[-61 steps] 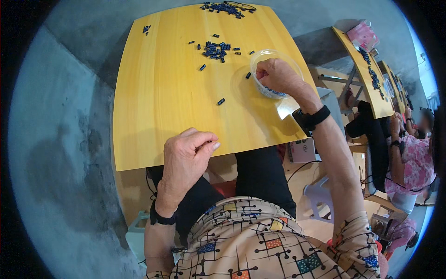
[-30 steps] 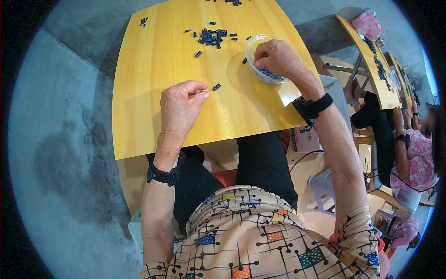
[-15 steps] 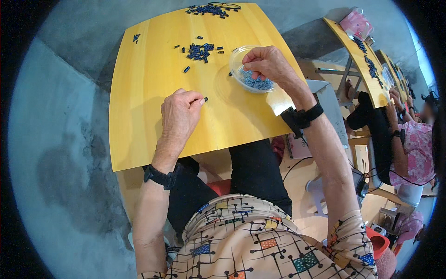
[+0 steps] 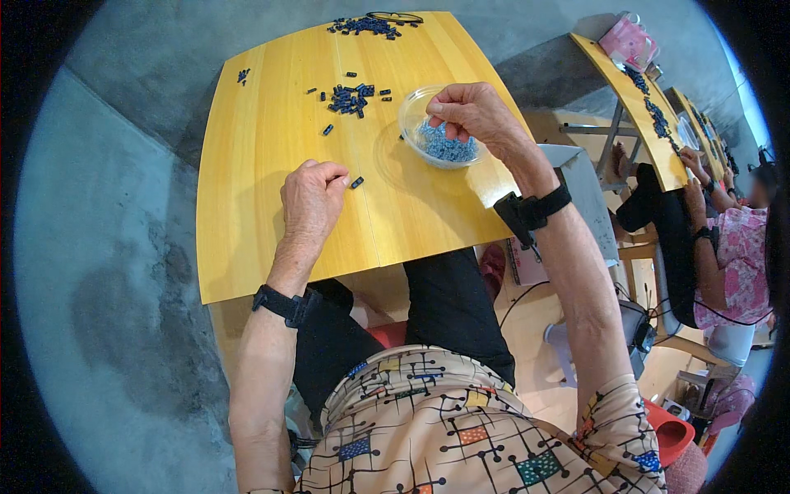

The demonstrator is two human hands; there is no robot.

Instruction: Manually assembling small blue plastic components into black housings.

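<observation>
My left hand [image 4: 311, 198] is closed over the middle of the yellow table, thumb and forefinger pinched. At their tips is a small dark blue-black block [image 4: 357, 182], mostly uncovered; the grip on its near end is partly hidden. Over a clear round plastic bowl [image 4: 406, 117] hangs my right hand [image 4: 469, 114], its thumb and fingertips drawn together. Whatever may be between those fingertips is too small to make out. Many tiny light blue pieces [image 4: 444, 146] lie in the bowl, below the fingers.
Several similar dark blocks [image 4: 347, 100] lie in a loose pile beyond my hands. A larger pile [image 4: 362, 28] sits by the far edge, beside a black loop [image 4: 397, 16]. A small cluster [image 4: 243, 76] is at far left. Another person [image 4: 728, 255] works at a table on the right.
The dark block shows more fully at my left fingertips, which have drawn slightly left. My right hand stays over the bowl, fingertips still together. The view has shifted a little.
</observation>
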